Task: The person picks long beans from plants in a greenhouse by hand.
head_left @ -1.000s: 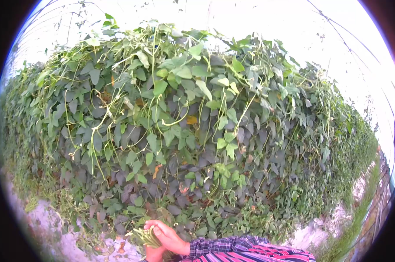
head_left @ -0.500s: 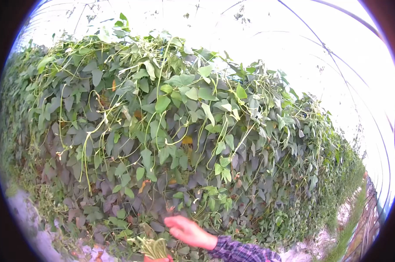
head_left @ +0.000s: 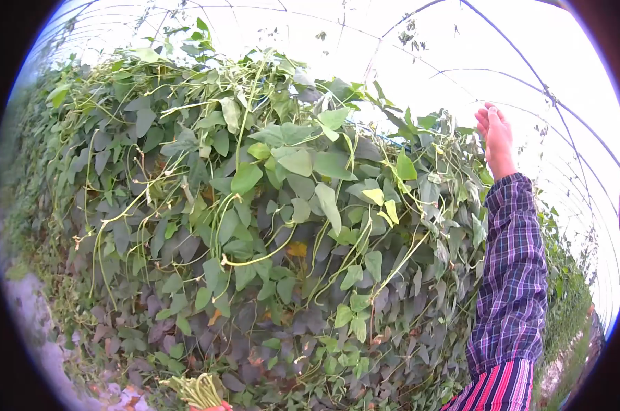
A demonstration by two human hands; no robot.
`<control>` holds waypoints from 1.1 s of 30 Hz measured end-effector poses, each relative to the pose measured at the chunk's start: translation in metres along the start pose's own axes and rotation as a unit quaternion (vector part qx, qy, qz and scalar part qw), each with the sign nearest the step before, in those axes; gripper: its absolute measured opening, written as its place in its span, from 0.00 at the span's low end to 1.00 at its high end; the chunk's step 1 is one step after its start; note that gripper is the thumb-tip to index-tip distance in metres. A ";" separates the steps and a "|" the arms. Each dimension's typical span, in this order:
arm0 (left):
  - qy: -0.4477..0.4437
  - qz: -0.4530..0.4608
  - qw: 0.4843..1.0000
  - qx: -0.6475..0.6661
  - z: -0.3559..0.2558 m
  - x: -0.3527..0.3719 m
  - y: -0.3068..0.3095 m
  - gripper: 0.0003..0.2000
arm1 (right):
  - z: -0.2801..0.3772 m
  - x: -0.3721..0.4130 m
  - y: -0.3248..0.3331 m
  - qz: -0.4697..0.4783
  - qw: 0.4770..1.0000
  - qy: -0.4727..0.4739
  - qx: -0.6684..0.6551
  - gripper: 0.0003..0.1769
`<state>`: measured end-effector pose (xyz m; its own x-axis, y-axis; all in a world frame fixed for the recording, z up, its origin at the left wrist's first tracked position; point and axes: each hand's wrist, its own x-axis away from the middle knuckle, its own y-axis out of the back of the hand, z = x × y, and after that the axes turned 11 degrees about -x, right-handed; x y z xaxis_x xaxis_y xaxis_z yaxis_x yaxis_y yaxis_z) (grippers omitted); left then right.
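Note:
At the bottom edge, my left hand [head_left: 212, 407] is closed around a bundle of green bean pods [head_left: 197, 390], whose pale ends fan up and to the left. Most of that hand lies below the picture. My right hand [head_left: 496, 137] is raised at the upper right, beside the top of the vine wall [head_left: 289, 164]. Its fingers point upward, slightly curled, with nothing visible in them. Several long thin pods [head_left: 258, 259] hang among the leaves in front of me.
The leafy bean row runs off to the right along a pale path [head_left: 556, 363]. Thin curved hoops [head_left: 512, 51] arch overhead against a bright cover. Pale ground [head_left: 39, 335] shows at the lower left.
My right hand has swung from low beside the bundle up to the upper right, its plaid sleeve now stretched upward. The bundle in my left hand appears further left and the view has shifted.

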<state>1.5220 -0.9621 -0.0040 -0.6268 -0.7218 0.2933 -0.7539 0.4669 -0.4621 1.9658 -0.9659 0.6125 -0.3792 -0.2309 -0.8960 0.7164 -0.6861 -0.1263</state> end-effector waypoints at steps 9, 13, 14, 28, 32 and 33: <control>-0.077 -0.051 0.994 0.064 -0.016 -0.119 -0.099 0.20 | -0.157 -0.196 0.073 0.020 0.985 -0.081 0.153 0.24; -0.112 -0.073 0.988 0.083 -0.025 -0.150 -0.121 0.20 | -0.190 -0.198 0.066 -0.026 0.990 -0.112 0.076 0.23; -0.119 -0.078 0.986 0.088 -0.028 -0.154 -0.124 0.20 | -0.204 -0.212 0.070 -0.023 0.991 -0.111 0.069 0.23; -0.117 -0.072 0.983 0.118 -0.009 -0.158 -0.118 0.20 | -0.208 -0.158 0.070 -0.016 0.967 -0.254 -0.015 0.08; -0.111 -0.070 0.983 0.128 -0.001 -0.154 -0.116 0.20 | -0.217 -0.147 0.072 0.069 0.962 -0.249 0.087 0.06; -0.113 -0.071 0.982 0.131 0.000 -0.154 -0.116 0.20 | -0.217 -0.144 0.069 0.076 0.960 -0.249 0.105 0.05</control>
<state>1.7059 -0.9052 0.0039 -0.4373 -0.8787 0.1916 -0.7354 0.2267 -0.6385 2.1963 -0.8303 0.6403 -0.5496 -0.6042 -0.5770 0.6717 -0.7303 0.1249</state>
